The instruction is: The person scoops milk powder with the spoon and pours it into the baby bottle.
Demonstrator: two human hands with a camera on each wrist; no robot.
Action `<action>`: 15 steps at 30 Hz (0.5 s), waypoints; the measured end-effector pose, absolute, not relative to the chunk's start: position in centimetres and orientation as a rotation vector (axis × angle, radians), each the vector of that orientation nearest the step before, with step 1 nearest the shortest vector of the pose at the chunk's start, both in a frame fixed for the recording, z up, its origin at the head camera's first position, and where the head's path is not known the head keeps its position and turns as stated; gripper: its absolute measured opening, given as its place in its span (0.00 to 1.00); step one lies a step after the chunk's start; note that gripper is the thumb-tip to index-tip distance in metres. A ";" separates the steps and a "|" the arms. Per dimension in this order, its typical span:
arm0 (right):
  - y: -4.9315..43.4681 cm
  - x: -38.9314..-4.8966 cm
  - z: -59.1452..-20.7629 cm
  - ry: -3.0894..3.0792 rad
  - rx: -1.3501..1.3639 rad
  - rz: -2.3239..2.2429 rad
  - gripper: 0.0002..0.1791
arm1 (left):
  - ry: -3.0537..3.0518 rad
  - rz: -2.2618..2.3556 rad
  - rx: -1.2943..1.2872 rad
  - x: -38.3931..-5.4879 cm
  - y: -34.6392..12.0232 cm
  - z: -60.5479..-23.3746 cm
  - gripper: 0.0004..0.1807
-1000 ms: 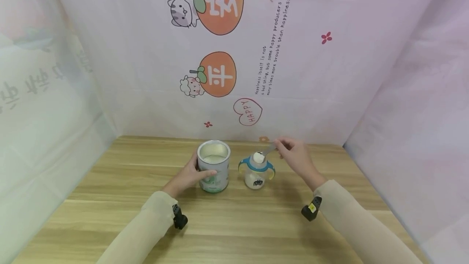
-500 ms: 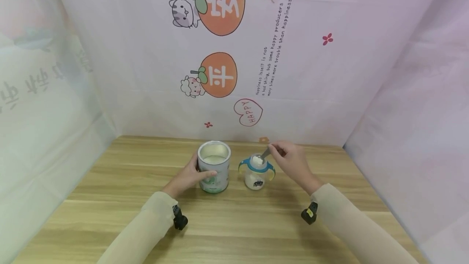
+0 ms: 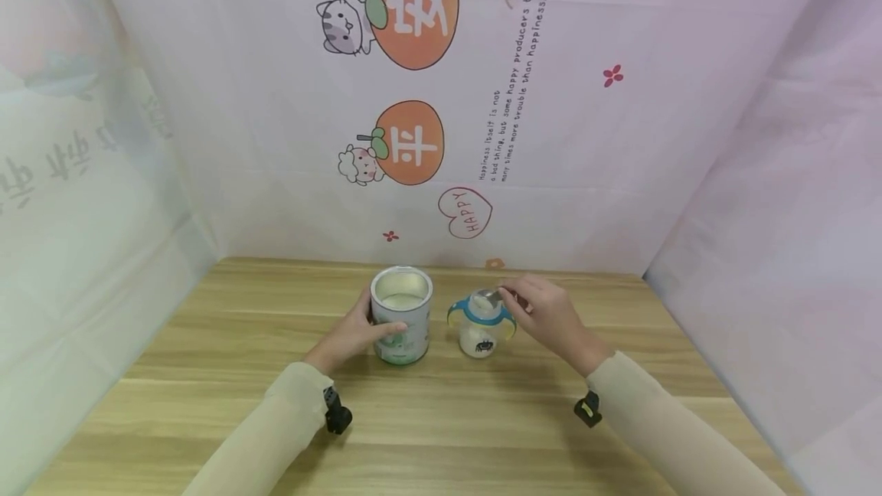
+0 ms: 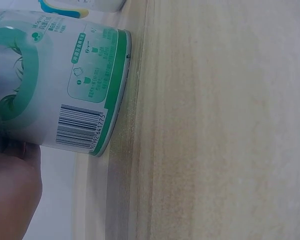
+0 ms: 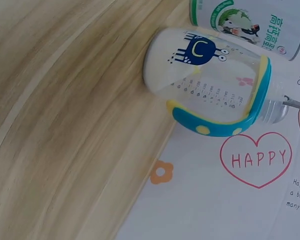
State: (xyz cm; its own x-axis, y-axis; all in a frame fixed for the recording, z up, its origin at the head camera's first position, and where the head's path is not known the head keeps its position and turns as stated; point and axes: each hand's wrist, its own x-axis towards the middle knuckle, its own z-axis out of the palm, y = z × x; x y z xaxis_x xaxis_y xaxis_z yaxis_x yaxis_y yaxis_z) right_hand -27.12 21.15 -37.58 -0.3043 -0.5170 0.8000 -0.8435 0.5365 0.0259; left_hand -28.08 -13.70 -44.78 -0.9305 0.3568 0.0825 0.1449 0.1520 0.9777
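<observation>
My left hand grips a white and green milk powder can, thumb across its front. The can stands upright and uncovered, with pale powder visible inside. To its right stands a clear baby bottle with blue and yellow handles, its top off and white contents at the bottom. Over the bottle's mouth, my right hand pinches a metal spoon by its handle. In the right wrist view, the spoon meets the bottle's threaded neck, while the right hand is out of frame. The spoon's bowl is hard to make out.
Both containers stand on a wood-grain table, near its back edge. A white printed cloth hangs right behind them, and more cloth closes off both sides. Small black cameras sit on both wrists.
My right hand has moved down and slightly left, tipping the spoon into the bottle's mouth. The white powder heaped on the spoon earlier no longer shows. My left hand and the can stay put.
</observation>
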 end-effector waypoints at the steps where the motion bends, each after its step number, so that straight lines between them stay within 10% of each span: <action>1: 21.2 -27.1 -37.6 -1.967 1.118 0.501 0.05 | 2.258 1.874 0.491 -28.1 -13.7 -44.8 0.57; 15: 21.0 -26.3 -37.3 -1.733 1.341 0.279 0.14 | 2.267 1.860 0.470 -28.1 -13.9 -44.8 0.59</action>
State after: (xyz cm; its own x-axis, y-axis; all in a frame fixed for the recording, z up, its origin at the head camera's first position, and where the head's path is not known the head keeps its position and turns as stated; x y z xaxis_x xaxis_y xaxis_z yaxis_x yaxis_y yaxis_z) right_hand -26.31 21.03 -37.25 -0.0074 -0.6585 0.7526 -0.8614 0.3865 0.3297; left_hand -28.12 -13.85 -44.84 -0.9356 0.3469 0.0663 0.1329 0.1718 0.9761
